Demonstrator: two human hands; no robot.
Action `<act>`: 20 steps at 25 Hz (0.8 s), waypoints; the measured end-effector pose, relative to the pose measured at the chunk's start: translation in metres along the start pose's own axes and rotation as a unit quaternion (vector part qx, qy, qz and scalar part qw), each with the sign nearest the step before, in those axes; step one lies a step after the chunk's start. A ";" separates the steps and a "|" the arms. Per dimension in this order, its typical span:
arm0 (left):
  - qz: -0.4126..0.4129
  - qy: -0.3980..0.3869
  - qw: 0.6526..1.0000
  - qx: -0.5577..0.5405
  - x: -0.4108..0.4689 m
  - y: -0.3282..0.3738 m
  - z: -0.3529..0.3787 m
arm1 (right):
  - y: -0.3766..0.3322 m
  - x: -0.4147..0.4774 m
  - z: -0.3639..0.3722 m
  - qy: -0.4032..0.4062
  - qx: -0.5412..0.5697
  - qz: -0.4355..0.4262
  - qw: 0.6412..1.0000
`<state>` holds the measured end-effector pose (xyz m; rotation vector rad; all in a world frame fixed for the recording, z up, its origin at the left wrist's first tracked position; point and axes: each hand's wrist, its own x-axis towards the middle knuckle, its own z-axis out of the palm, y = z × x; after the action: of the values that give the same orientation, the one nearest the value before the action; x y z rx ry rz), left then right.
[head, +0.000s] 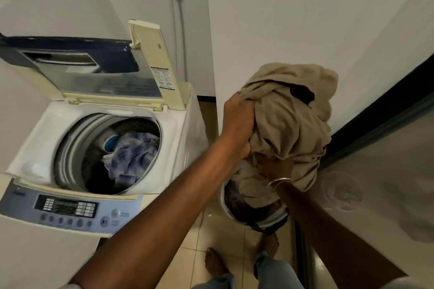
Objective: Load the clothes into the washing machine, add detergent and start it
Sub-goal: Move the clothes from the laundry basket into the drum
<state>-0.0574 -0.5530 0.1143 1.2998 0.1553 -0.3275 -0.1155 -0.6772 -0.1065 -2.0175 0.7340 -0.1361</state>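
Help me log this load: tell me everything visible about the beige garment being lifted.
The beige garment is a soft, crumpled bundle of tan cloth with a dark patch near its top. It hangs bunched above the laundry basket, right of the open washing machine, its lower folds reaching the basket's mouth. The left hand grips its left side; the right hand meets it from below, mostly hidden in the folds.

Lid sticker (163,78), ctrl panel (68,209) txt illegible
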 end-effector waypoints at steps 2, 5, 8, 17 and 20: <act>-0.028 0.001 0.999 -0.038 -0.003 0.028 -0.006 | -0.029 0.010 -0.017 0.089 -0.005 -0.069 0.994; -0.058 0.025 0.994 -0.094 0.001 0.064 -0.030 | -0.084 0.011 -0.050 0.125 0.055 -0.157 0.978; -0.030 0.052 0.989 -0.134 0.017 0.077 -0.069 | -0.127 0.007 -0.083 0.144 0.068 -0.257 0.953; -0.182 0.048 0.965 -0.184 0.005 0.050 -0.132 | -0.260 -0.011 -0.109 0.166 0.234 -0.363 0.886; -0.210 0.035 0.972 -0.097 -0.002 0.040 -0.137 | -0.292 -0.010 -0.104 0.167 0.212 -0.395 0.878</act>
<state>-0.0368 -0.4116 0.1148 1.0773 0.5144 -0.6112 -0.0338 -0.6425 0.1902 -1.7570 0.0127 -1.0493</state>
